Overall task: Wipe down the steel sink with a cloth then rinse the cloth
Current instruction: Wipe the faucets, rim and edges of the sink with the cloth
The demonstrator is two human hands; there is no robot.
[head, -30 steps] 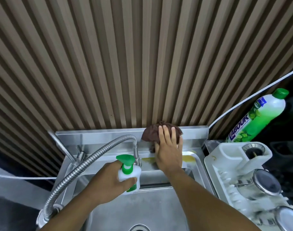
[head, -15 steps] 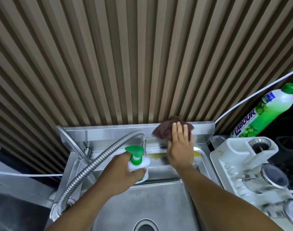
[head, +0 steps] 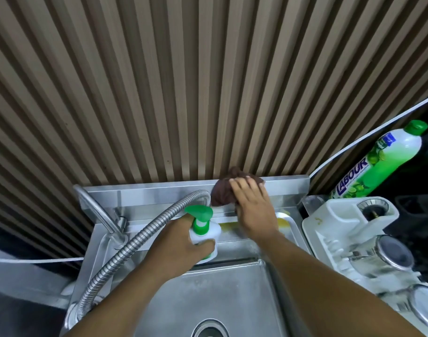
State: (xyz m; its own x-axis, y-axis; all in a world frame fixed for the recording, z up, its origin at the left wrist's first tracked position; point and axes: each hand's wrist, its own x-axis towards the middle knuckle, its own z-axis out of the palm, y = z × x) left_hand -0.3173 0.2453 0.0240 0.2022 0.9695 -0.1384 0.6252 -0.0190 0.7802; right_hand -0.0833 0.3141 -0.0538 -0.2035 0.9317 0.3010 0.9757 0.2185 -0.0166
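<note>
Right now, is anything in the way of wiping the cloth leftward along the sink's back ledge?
Yes. The flexible hose arches up right beside the cloth, on its left, and the left hand holds the soap pump bottle just in front of it. Further left stands the tap.

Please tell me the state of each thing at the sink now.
cloth: bunched, pressed against the sink back wall.
right hand: flat on the cloth.
left hand: grips the pump bottle.
pump bottle: upright.
detergent bottle: capped.
tap: no water seen.
</note>
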